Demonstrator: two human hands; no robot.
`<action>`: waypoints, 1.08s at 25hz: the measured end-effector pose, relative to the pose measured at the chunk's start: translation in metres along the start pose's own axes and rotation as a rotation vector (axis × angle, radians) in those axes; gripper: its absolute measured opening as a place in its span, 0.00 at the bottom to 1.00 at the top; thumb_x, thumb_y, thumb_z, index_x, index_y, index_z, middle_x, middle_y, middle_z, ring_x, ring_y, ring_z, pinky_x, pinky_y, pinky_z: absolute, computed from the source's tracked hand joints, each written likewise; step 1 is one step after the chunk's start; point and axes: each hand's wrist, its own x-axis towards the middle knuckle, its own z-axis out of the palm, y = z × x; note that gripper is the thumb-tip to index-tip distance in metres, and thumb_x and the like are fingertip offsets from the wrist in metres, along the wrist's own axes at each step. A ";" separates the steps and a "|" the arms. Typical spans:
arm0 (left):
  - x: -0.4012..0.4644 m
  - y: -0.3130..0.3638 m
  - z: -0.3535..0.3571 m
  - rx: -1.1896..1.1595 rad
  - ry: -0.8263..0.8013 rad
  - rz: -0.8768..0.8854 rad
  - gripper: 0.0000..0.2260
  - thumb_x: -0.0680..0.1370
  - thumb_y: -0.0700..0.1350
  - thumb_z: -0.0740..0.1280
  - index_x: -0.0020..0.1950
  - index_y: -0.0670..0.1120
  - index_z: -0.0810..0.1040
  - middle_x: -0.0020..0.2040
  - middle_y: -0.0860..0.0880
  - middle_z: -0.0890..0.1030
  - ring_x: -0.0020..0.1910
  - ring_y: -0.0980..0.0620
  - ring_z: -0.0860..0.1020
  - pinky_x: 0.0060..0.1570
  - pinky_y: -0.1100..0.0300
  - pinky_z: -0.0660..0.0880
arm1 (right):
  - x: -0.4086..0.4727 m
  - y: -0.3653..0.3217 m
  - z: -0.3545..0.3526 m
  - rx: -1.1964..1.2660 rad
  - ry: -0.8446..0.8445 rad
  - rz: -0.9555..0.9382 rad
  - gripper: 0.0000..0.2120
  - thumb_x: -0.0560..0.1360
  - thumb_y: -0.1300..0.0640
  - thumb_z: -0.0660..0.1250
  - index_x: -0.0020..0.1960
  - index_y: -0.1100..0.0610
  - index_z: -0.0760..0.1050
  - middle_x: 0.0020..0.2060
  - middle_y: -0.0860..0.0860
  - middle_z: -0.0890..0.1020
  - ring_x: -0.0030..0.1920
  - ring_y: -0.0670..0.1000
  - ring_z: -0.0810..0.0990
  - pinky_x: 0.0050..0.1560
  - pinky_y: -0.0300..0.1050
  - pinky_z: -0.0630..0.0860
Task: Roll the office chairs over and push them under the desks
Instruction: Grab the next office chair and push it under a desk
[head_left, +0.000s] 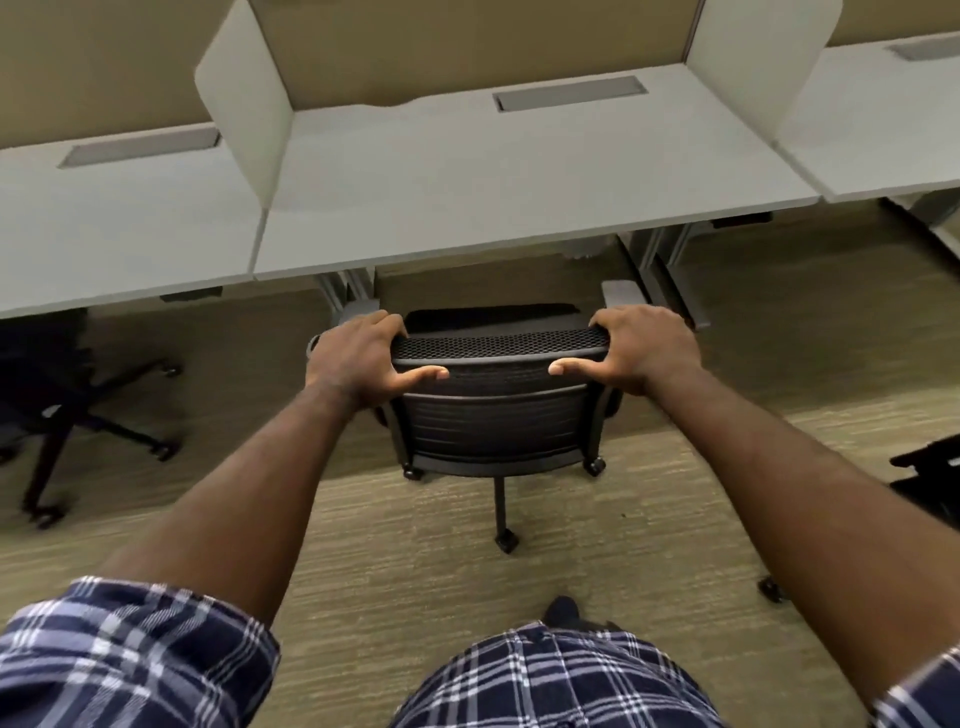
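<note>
Now gripping the top of the black office chair (498, 415) backrest, left hand (358, 358) and right hand (641, 345) both clenched on it, seat partly beneath the grey surface (519, 197)

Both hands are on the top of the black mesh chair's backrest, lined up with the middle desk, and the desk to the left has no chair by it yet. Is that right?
Not quite. The left hand and right hand do grip the top of the mesh chair at the middle desk. But the left desk already has a black chair partly under it, as the head view shows.
</note>
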 end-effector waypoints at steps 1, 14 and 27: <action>0.007 -0.008 0.000 -0.003 -0.008 -0.005 0.32 0.65 0.83 0.50 0.43 0.55 0.68 0.41 0.55 0.71 0.40 0.53 0.70 0.36 0.56 0.65 | 0.013 -0.001 0.001 -0.005 -0.005 -0.017 0.47 0.56 0.11 0.45 0.46 0.50 0.75 0.41 0.49 0.77 0.42 0.52 0.75 0.42 0.48 0.74; 0.084 -0.102 0.010 -0.030 -0.001 -0.104 0.32 0.62 0.83 0.52 0.43 0.57 0.70 0.42 0.56 0.74 0.41 0.54 0.72 0.36 0.56 0.65 | 0.147 -0.030 0.015 0.039 -0.046 -0.113 0.43 0.56 0.11 0.45 0.42 0.49 0.69 0.38 0.47 0.72 0.39 0.51 0.72 0.39 0.50 0.75; 0.154 -0.166 0.016 -0.079 -0.045 -0.143 0.39 0.62 0.84 0.52 0.49 0.52 0.73 0.45 0.53 0.75 0.44 0.52 0.72 0.40 0.54 0.70 | 0.246 -0.050 0.015 -0.064 -0.061 -0.125 0.44 0.61 0.14 0.45 0.45 0.52 0.73 0.41 0.50 0.78 0.42 0.52 0.75 0.44 0.50 0.74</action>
